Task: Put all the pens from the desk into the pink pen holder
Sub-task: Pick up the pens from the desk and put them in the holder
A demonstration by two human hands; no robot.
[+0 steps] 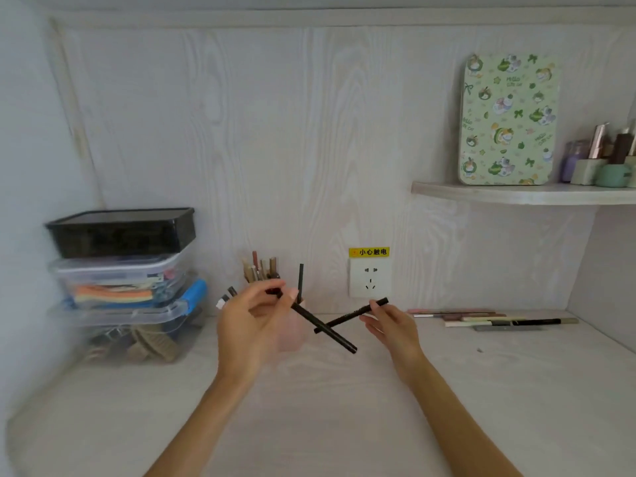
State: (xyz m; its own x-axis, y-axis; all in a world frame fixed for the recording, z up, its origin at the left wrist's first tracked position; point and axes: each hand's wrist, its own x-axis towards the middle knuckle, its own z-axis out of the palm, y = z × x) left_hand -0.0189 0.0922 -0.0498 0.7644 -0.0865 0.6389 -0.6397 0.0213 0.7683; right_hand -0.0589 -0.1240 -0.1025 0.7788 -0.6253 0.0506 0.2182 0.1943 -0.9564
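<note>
Head: crossed black pens [323,320], both diagonal

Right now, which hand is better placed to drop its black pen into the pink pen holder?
Left. The left hand holds its black pen directly over the pink pen holder. The right hand holds its pen farther right, nearer the pens on the desk.

Single wide-angle view from head height, looking forward and slightly down across a pale desk [309,425] toward the far wall [275,132]. Close to the near edge; forearms entering from below. Shelf [516,194] upper right, stacked boxes [127,270] far left.
</note>
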